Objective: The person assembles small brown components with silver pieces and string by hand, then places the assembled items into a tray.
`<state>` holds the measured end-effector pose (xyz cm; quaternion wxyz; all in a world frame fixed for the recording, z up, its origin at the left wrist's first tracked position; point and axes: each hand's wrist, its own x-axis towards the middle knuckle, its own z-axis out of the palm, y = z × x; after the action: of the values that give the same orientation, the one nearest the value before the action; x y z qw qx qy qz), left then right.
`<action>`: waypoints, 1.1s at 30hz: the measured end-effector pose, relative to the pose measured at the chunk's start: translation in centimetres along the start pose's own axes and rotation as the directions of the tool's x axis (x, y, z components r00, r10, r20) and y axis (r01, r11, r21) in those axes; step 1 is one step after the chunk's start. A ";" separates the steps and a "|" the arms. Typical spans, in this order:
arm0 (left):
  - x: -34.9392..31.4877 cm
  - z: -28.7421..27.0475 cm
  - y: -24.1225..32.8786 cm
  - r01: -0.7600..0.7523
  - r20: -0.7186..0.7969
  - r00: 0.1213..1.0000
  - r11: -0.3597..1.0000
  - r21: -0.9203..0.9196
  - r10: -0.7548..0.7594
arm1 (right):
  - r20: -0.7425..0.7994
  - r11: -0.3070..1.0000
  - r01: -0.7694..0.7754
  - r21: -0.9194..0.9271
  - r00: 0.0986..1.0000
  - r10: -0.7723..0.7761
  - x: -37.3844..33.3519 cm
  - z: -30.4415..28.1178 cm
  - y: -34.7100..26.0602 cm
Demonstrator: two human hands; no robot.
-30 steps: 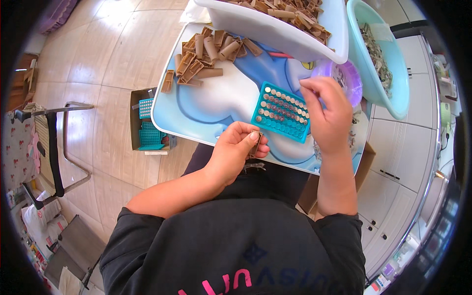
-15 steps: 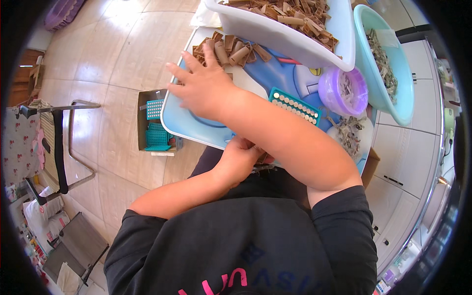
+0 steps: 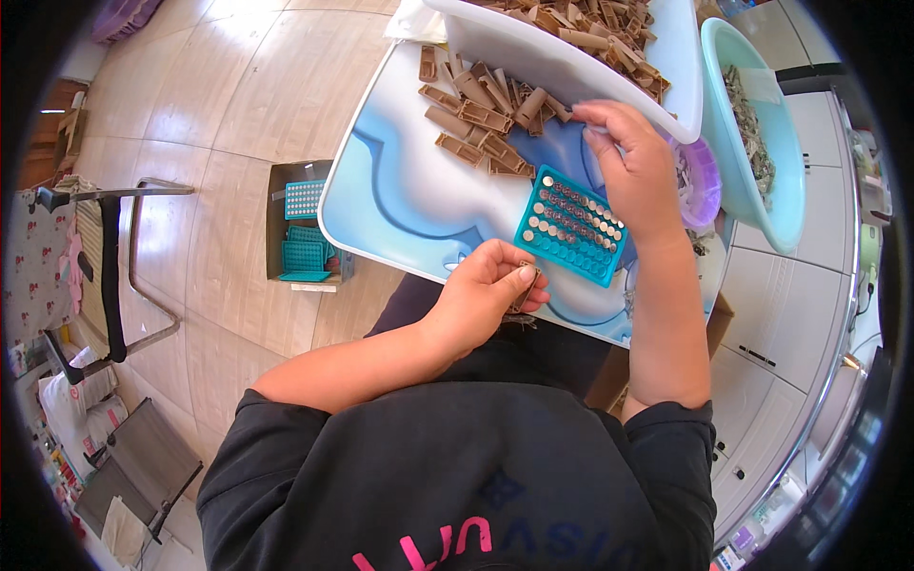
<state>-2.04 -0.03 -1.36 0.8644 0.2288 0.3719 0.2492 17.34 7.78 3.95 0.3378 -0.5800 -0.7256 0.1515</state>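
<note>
My left hand [image 3: 489,285] is closed near the table's front edge, pinching a small brown plastic casing [image 3: 523,287] between thumb and fingers. Over the table my right hand [image 3: 630,157] reaches toward a heap of loose brown casings [image 3: 481,109]. Its bent fingers are apart from the thumb, and the fingertips meet the end of one casing at the heap's right side. Between my hands lies a teal tray [image 3: 595,271] with rows of small round pieces, some silver and some dark. Several cups in its near rows hold nothing.
A white bin [image 3: 533,52] full of brown casings stands at the far side of the blue-and-white table [image 3: 395,224]. On the right are a purple tub [image 3: 706,186] and a light-blue basin [image 3: 785,190] with greyish bits. Teal trays sit in a floor box [image 3: 274,228] at left.
My right arm has swung from the left across to the right, uncovering the teal tray, which sits nearer me. The heap of casings has spread rightward. My left hand has risen slightly, its casing now showing.
</note>
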 end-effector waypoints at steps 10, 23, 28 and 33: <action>0.0 0.1 0.1 0.014 -0.016 1.000 1.000 0.010 -0.014 | -0.053 0.879 0.172 -0.445 0.975 -0.218 0.7 3.9 0.1; -0.1 0.0 -0.2 -0.013 -0.019 1.000 1.000 0.001 0.013 | -0.144 0.975 0.085 -0.207 0.983 -0.116 -1.4 1.7 -0.6; -0.4 0.1 0.1 -0.027 -0.033 0.999 1.000 0.008 0.027 | -0.132 0.904 -0.387 0.182 0.901 0.413 -10.3 -2.1 -2.9; -0.5 1.4 0.3 0.042 0.038 0.998 0.996 0.073 -0.045 | -0.026 0.752 -0.659 0.008 0.752 0.659 -17.4 -2.4 -2.2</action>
<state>-1.33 -0.40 -0.02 0.8681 0.2568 0.3682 0.2120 19.03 -9.73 1.59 0.2723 -0.8007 -0.4702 0.2522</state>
